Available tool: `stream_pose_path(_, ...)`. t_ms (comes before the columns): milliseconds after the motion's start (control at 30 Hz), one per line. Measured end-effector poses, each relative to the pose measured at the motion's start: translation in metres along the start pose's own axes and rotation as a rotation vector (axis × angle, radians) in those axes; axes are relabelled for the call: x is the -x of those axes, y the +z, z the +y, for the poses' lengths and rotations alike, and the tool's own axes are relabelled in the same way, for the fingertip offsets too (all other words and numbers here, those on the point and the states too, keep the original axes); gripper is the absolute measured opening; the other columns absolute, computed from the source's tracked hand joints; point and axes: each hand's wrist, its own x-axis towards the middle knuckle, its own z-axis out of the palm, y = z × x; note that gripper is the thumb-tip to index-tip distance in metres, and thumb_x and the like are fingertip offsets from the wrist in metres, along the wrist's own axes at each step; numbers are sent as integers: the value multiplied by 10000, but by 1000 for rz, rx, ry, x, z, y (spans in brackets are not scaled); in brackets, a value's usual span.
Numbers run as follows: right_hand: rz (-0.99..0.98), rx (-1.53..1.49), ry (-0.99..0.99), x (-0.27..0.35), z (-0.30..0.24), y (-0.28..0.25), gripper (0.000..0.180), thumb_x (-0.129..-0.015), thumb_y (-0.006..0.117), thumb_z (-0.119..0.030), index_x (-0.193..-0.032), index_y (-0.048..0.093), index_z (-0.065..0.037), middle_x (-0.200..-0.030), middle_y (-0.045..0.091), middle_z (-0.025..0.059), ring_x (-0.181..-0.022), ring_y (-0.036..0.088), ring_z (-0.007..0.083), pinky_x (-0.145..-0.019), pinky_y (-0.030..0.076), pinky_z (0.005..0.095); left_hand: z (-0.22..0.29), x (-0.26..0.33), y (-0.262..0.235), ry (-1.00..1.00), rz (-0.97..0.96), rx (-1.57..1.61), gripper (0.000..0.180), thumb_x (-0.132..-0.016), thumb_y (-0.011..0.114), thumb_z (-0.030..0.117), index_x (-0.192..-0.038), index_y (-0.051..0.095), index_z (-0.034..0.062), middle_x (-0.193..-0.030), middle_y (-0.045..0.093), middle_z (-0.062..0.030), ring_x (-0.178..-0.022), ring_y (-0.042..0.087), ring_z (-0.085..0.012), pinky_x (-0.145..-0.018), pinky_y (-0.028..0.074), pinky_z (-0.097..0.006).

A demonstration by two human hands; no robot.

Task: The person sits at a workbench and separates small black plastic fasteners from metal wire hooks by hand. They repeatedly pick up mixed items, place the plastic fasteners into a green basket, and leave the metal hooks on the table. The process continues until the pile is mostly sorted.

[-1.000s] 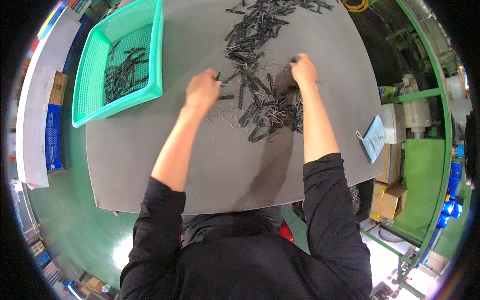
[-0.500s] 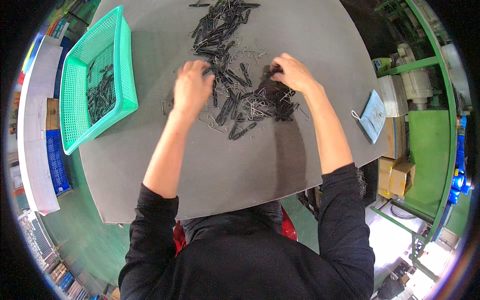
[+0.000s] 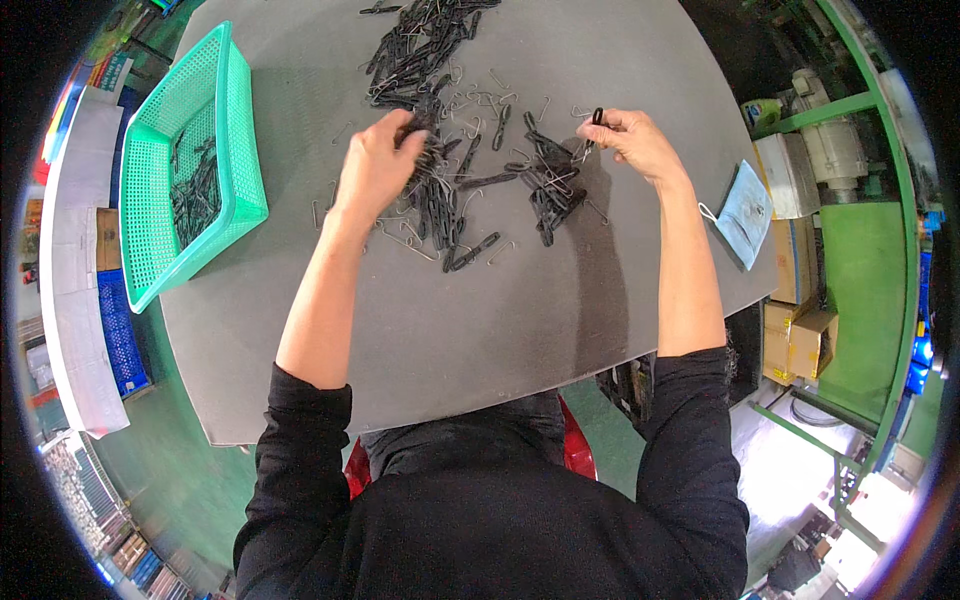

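Slim black loop-ended pieces and thin metal wire hooks lie in a loose heap on the grey table. My left hand is at the heap's left side, its fingers curled toward the thumb. Motion blurs the dark pieces by its fingertips, so I cannot make out what it grips. To the right, my right hand pinches a black loop-ended piece between thumb and fingers, with metal hooks close below it. A smaller cluster of black pieces lies to the left of that hand.
At the left stands a green perforated basket with black pieces inside. A long pile of black pieces reaches the table's far side. A light blue face mask lies by the right edge, with cardboard boxes beyond.
My right hand has moved right, away from the cluster, and now shows a black piece in its pinch. My left hand stays at the heap's left side, with its fingers shifted slightly.
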Motion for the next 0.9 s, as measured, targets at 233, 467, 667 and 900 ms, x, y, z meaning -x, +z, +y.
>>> stream_pose_path(233,-14,-442,19,-14,0,-3,316,-895,511,-355,-884,619,-58,-834,615,26,-696,516,87,-594,399,231,54,-16,53,183,65,-387,276,-774,624,250,-967,601,54,-1007,564,-125,-1027,502,-307,-830,450,-407)
stream_pose_path(467,15,-244,128,-1,-12,-8,225,-896,506,-287,-871,617,-92,-856,648,7,-855,588,107,-736,422,306,43,-51,104,96,-89,-410,275,-737,559,79,-991,525,-21,-993,569,-181,-979,548,-316,-811,467,-418)
stream_pose_path(667,145,-466,-80,-8,-5,-5,185,-890,505,-226,-898,619,-80,-935,655,28,-899,594,124,-806,405,298,19,-52,85,271,-167,-250,249,-746,537,57,-973,531,-45,-963,594,-190,-875,609,-301,-743,507,-370)
stream_pose_path(900,270,-345,-64,-28,21,9,173,-862,536,-188,-875,626,-40,-898,648,59,-870,607,180,-771,446,337,42,-47,57,-402,-402,876,189,-817,434,83,-959,519,-7,-788,550,-68,-688,554,-165,-619,490,-306)
